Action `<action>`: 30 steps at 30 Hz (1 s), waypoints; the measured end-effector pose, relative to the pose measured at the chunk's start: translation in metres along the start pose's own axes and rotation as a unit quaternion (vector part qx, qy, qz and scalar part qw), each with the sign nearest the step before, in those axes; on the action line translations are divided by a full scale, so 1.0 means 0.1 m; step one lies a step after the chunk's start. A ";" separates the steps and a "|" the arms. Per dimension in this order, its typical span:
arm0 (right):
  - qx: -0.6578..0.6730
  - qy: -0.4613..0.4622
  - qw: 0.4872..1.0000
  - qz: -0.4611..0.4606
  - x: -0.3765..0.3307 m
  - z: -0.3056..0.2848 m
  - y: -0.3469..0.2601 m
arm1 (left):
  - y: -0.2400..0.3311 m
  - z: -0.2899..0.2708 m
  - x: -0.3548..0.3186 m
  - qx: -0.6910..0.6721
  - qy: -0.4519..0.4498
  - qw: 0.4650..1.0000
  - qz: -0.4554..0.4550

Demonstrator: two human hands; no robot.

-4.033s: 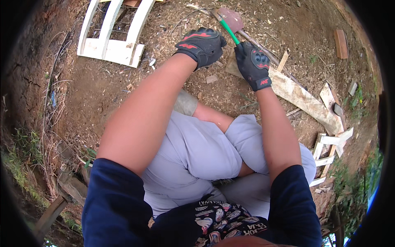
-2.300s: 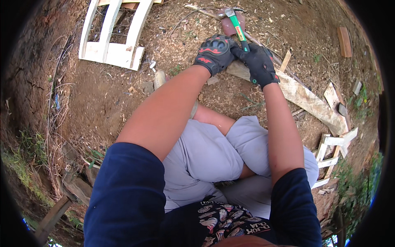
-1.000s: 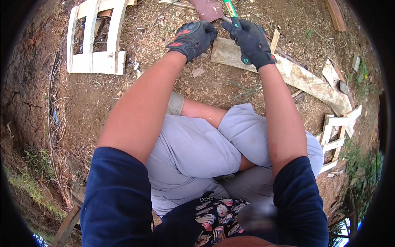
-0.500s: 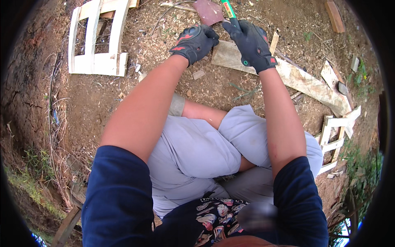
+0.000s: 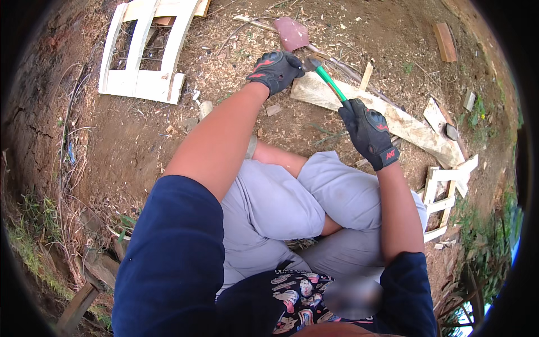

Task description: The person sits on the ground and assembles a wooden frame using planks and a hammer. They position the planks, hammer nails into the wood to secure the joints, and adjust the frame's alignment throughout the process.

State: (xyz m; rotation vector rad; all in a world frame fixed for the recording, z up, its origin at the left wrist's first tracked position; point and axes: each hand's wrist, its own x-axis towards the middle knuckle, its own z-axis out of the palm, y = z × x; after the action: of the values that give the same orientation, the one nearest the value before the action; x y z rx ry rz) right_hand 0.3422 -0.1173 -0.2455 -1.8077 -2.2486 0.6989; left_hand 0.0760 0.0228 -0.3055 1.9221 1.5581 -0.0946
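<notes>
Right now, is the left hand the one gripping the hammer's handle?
No, the gloved right hand grips the hammer's green handle, with the left hand near the hammer head.

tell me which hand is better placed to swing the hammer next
Probably the right hand: it grips the hammer handle, while the left hand has its fingers bunched close by the hammer head.

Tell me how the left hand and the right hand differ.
The right hand grips the hammer by its green handle; the left hand is curled beside the hammer's head, but whether it pinches anything is unclear. The left hand reaches farther forward than the right hand. Both wear black gloves with red markings.
</notes>
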 end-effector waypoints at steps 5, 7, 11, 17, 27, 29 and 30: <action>0.009 0.026 0.999 -0.024 0.06 0.04 -0.09 | -0.05 0.04 -0.04 -0.031 0.020 0.999 -0.007; 0.006 0.025 0.999 -0.027 0.05 0.07 -0.08 | -0.01 0.02 -0.04 -0.030 0.009 0.999 -0.016; 0.016 0.053 0.997 -0.052 0.07 0.07 -0.08 | -0.04 0.05 -0.05 -0.016 0.008 1.000 -0.011; -0.029 0.018 0.999 -0.034 0.11 0.11 -0.02 | 0.00 0.03 -0.02 -0.018 0.007 1.000 -0.012; -0.044 0.021 0.997 -0.054 0.06 0.12 -0.04 | 0.08 -0.01 -0.05 -0.004 0.016 0.999 -0.030; 0.003 0.061 0.997 -0.047 0.07 0.02 -0.15 | 0.01 0.06 -0.08 -0.073 0.008 0.997 -0.035; 0.026 0.080 0.996 -0.042 0.08 0.01 -0.16 | -0.03 0.08 -0.09 -0.071 0.010 0.997 -0.035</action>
State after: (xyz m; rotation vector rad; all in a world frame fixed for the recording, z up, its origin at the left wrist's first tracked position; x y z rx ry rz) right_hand 0.3257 -0.1127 -0.2400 -1.6698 -2.1677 0.5694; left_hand 0.0736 0.0114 -0.3096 1.7631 1.6011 0.0054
